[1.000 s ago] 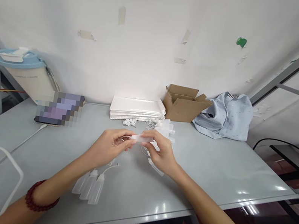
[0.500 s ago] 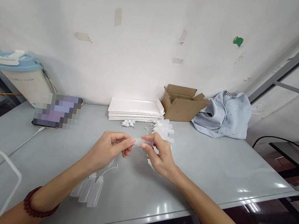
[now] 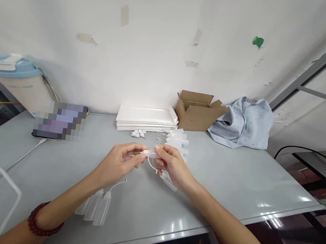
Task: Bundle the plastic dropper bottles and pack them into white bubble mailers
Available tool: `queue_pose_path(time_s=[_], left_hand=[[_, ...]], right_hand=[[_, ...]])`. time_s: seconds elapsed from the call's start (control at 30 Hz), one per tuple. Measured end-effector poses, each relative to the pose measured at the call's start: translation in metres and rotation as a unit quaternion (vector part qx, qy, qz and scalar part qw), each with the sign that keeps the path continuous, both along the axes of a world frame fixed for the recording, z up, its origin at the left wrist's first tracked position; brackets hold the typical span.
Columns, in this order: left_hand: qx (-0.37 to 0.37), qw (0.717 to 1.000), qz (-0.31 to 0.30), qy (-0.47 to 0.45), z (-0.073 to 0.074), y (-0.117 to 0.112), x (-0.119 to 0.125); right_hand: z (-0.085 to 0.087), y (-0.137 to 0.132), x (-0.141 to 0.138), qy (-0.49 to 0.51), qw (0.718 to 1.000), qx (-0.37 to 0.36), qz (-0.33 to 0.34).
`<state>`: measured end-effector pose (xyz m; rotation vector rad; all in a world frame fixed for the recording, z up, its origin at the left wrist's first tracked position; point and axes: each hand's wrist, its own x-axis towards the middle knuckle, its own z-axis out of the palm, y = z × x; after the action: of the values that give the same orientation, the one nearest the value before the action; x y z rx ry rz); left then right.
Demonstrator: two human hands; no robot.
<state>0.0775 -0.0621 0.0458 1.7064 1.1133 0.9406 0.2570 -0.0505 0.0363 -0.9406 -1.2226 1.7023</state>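
Observation:
Above the middle of the table (image 3: 192,210), my two hands hold a small translucent plastic bottle (image 3: 152,153) on its side. My left hand (image 3: 120,160) pinches its white cap (image 3: 145,152) between thumb and fingers. Its body is gripped by my right hand (image 3: 173,165), which hides most of it. A thin white strap (image 3: 151,164) hangs from the cap end. Below my right hand another clear bottle (image 3: 169,182) lies partly hidden. Several capped bottles (image 3: 101,209) rest beside my left forearm. Farther back is a group of similar bottles (image 3: 180,139).
Several white caps (image 3: 138,133) lie in front of a stack of white padded envelopes (image 3: 145,115). An open cardboard box (image 3: 199,117) and a light-blue cloth (image 3: 248,126) stand by the wall. At left are a phone (image 3: 61,121), its cable (image 3: 12,165) and a blue-lidded cup (image 3: 22,82).
My right hand's fingers have shifted on the bottle, with the thumb now on top. The white cap and strap show more plainly. My left hand stays nearly in place; the view has shifted slightly.

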Motion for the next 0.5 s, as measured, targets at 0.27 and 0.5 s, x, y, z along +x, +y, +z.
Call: queue_pose_path(time_s=[0.27,0.5], left_hand=[[0.123,0.989,0.072,-0.027,-0.0092,-0.0014,0.0018],[-0.058,0.981,0.095,-0.156,-0.0079,0.0033,0.0009]], right_hand=[[-0.0025,-0.0027,-0.0035,-0.022,0.998,0.066,-0.009],[-0.0020,-0.0031,-0.0038,-0.096,0.987,0.125,-0.017]])
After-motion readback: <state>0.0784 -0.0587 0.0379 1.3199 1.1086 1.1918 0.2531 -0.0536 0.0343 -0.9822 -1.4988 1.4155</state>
